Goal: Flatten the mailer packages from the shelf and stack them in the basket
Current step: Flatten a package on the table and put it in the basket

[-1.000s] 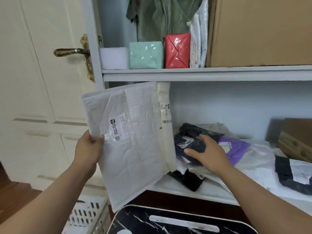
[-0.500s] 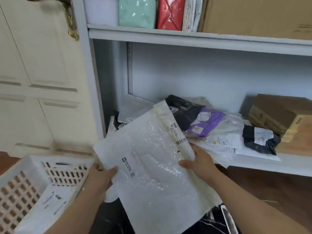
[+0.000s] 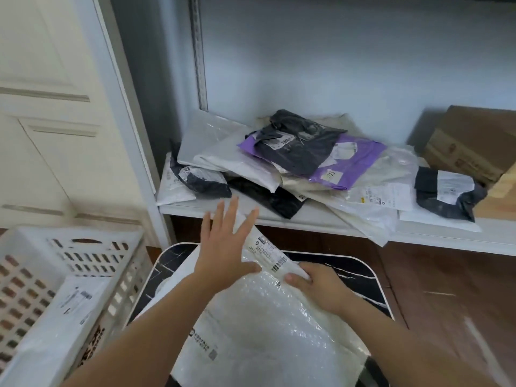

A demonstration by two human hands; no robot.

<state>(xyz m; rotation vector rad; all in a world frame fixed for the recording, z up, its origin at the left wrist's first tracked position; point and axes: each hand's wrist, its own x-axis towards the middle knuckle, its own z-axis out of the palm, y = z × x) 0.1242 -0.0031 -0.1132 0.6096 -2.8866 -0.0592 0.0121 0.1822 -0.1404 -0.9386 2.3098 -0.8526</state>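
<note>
A white bubble mailer (image 3: 259,325) lies on a small black marble-patterned table (image 3: 360,275) in front of the shelf. My left hand (image 3: 226,247) lies flat on the mailer's far end, fingers straight and spread. At the mailer's right edge, my right hand (image 3: 315,286) grips it beside the barcode label. A heap of black, purple, white and clear mailers (image 3: 301,163) sits on the white shelf (image 3: 418,233). The white slotted basket (image 3: 83,258) stands at the lower left with a white mailer (image 3: 67,308) lying flat in it.
A cream panelled door (image 3: 42,121) stands to the left of the shelf frame. Cardboard boxes (image 3: 474,146) fill the shelf's right end. Dark wooden floor (image 3: 446,303) shows to the right of the table.
The bubble mailer came down from in front of the shelf onto the black table. My left hand let go of its edge and now lies flat on it; the view tilted down.
</note>
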